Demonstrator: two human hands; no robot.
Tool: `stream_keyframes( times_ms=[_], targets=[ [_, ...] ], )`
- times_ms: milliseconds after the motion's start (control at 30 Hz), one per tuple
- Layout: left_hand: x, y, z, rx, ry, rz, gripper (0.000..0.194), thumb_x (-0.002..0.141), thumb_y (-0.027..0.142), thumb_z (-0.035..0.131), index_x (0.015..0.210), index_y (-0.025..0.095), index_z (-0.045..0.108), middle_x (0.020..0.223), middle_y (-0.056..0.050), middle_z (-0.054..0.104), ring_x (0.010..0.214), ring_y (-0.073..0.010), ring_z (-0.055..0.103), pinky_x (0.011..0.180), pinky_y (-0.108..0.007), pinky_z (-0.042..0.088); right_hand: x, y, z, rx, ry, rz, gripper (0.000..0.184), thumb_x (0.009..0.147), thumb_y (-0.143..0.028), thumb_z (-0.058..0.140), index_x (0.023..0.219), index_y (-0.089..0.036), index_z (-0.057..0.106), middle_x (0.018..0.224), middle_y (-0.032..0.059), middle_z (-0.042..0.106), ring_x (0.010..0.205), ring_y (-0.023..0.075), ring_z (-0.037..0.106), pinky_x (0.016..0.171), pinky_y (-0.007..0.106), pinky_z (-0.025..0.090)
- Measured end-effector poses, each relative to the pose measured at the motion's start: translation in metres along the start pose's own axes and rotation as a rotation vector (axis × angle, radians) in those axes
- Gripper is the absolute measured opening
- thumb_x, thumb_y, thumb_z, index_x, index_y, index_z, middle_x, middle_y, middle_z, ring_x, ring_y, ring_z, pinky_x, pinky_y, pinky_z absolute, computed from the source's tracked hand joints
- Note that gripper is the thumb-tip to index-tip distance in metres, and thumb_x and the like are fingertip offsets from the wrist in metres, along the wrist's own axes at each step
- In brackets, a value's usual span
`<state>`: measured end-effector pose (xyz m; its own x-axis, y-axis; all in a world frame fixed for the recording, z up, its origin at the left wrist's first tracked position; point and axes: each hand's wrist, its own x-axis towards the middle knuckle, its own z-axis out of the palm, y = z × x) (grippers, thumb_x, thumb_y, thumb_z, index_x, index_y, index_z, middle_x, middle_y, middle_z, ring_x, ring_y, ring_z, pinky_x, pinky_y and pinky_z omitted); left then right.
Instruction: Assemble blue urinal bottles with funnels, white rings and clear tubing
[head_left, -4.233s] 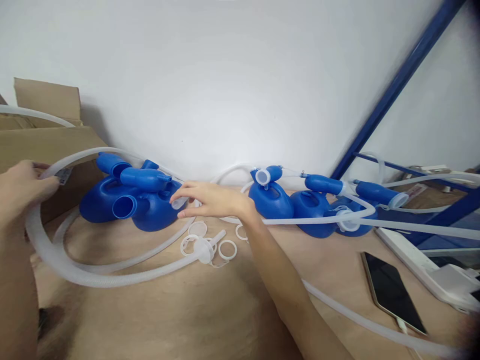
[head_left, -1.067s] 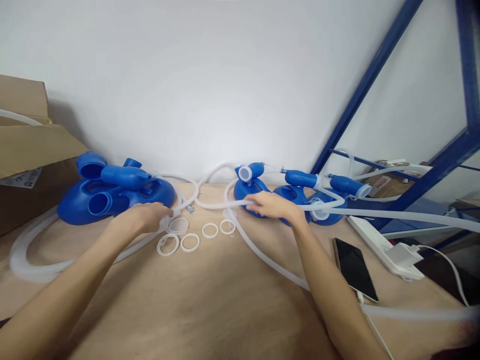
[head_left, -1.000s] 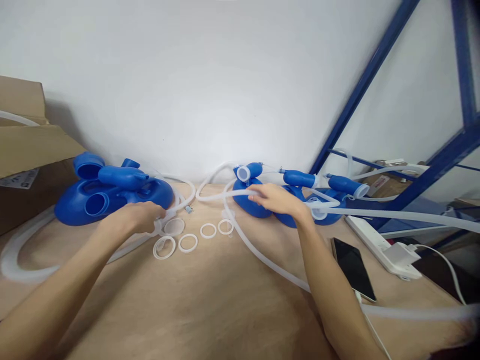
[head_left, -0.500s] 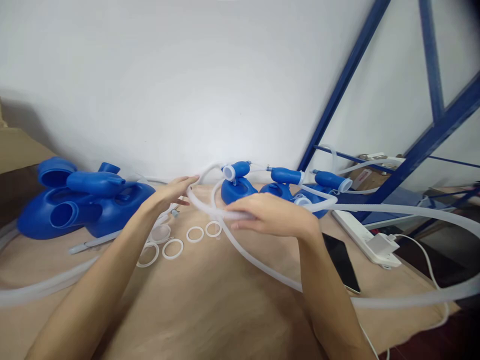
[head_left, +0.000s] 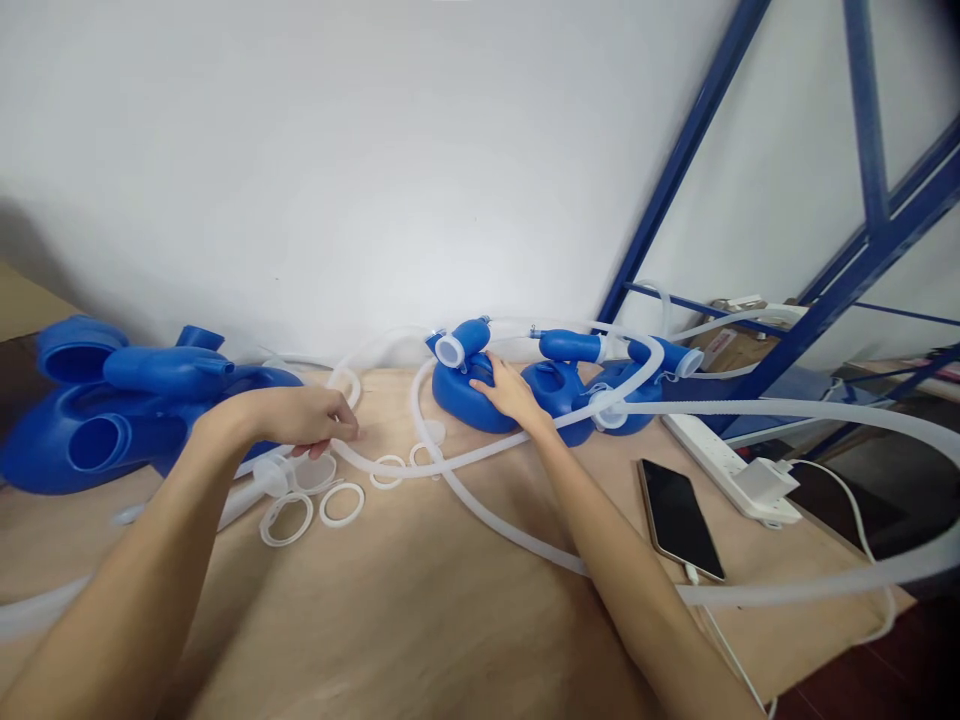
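My left hand (head_left: 321,420) curls by the white hose (head_left: 480,456); my right hand (head_left: 513,390), nearer, touches the blue jug (head_left: 457,400). Whether either grips, I cannot tell. The jug lies right of my left hand, lengthwise left-to-right.

Left of the phone (head_left: 681,520), the right hand (head_left: 512,391) hides part of a blue bottle (head_left: 463,402), and farther left the left hand (head_left: 307,415) obscures whether it grips the pale hose (head_left: 386,470), while right of the phone a tubing loop (head_left: 847,583) is cut off
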<state>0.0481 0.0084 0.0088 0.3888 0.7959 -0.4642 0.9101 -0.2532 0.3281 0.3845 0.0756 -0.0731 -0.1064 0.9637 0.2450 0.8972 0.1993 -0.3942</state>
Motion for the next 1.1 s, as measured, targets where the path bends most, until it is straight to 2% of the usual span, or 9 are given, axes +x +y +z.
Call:
stream_keyframes(
  times_ms=[67,133,267,333,433,533,667,833,1100],
  targets=[
    [0.003,0.002,-0.002,-0.004,0.112,0.078,0.062,0.085,0.067,0.052,0.121,0.023,0.078,0.078,-0.006,0.075,0.070,-0.0239,0.068,0.066,-0.031,0.050,0.001,0.005,-0.003,-0.003,-0.009,-0.034,0.051,0.097,-0.022,0.053,0.148,-0.014,0.046,0.142,0.0204,0.063,0.133,0.0361,0.059,0.110,0.050,0.046],
    [0.017,0.005,-0.004,0.031,0.315,0.136,0.067,0.090,0.065,0.046,0.139,0.024,0.068,0.098,-0.007,0.079,0.084,-0.0247,0.071,0.080,-0.033,0.053,0.001,0.008,-0.010,-0.006,-0.042,-0.061,0.048,0.091,-0.012,0.054,0.138,-0.016,0.052,0.128,0.0168,0.070,0.121,0.0343,0.066,0.104,0.047,0.049],
    [0.072,0.015,-0.001,0.137,0.755,0.261,0.062,0.102,0.047,0.033,0.148,0.014,0.059,0.128,-0.014,0.073,0.115,-0.0276,0.068,0.104,-0.039,0.050,-0.002,0.010,-0.018,-0.014,-0.105,-0.093,0.052,0.080,-0.003,0.055,0.130,-0.016,0.053,0.117,0.0154,0.073,0.110,0.0317,0.069,0.097,0.043,0.053],
    [0.105,0.025,0.003,0.163,0.831,0.302,0.064,0.104,0.047,0.031,0.153,0.010,0.052,0.144,-0.017,0.063,0.130,-0.0281,0.060,0.113,-0.040,0.045,-0.002,0.009,-0.015,-0.023,-0.106,-0.094,0.051,0.080,-0.004,0.054,0.130,-0.014,0.051,0.122,0.0181,0.070,0.115,0.0318,0.066,0.100,0.043,0.052],
    [0.146,0.037,0.004,0.228,0.845,0.332,0.063,0.103,0.048,0.043,0.153,0.011,0.050,0.152,-0.019,0.057,0.139,-0.0330,0.051,0.115,-0.046,0.043,0.000,0.009,-0.005,-0.044,-0.090,-0.093,0.045,0.087,-0.009,0.049,0.132,-0.011,0.050,0.133,0.0238,0.064,0.130,0.0357,0.058,0.106,0.049,0.048],
    [0.168,0.041,-0.003,0.333,0.839,0.371,0.056,0.098,0.043,0.056,0.148,0.018,0.056,0.146,-0.017,0.062,0.137,-0.0374,0.052,0.109,-0.052,0.046,0.003,0.012,0.002,-0.055,-0.105,-0.109,0.040,0.090,-0.012,0.046,0.129,-0.011,0.053,0.134,0.0243,0.063,0.133,0.0374,0.055,0.107,0.052,0.046],
    [0.178,0.041,-0.018,0.491,0.824,0.450,0.042,0.098,0.044,0.058,0.132,0.021,0.066,0.133,-0.016,0.068,0.120,-0.0344,0.064,0.104,-0.051,0.048,0.007,0.020,0.005,-0.046,-0.112,-0.134,0.039,0.091,-0.015,0.047,0.129,-0.014,0.054,0.134,0.0212,0.064,0.133,0.0349,0.055,0.109,0.052,0.045],
    [0.191,0.046,-0.024,0.655,0.779,0.582,0.024,0.101,0.029,0.054,0.118,0.021,0.070,0.127,-0.011,0.070,0.115,-0.0247,0.066,0.098,-0.036,0.052,0.007,0.022,0.005,-0.030,-0.106,-0.143,0.040,0.091,-0.014,0.047,0.130,-0.013,0.053,0.135,0.0215,0.063,0.133,0.0339,0.055,0.111,0.052,0.044],
    [0.204,0.033,-0.023,0.831,0.776,0.631,0.027,0.099,0.009,0.048,0.107,0.017,0.073,0.108,-0.016,0.071,0.098,-0.0272,0.065,0.069,-0.033,0.053,0.005,0.017,0.003,-0.016,-0.095,-0.172,0.035,0.092,-0.012,0.046,0.126,-0.010,0.054,0.134,0.0250,0.064,0.130,0.0353,0.058,0.113,0.052,0.041]
  ],
)
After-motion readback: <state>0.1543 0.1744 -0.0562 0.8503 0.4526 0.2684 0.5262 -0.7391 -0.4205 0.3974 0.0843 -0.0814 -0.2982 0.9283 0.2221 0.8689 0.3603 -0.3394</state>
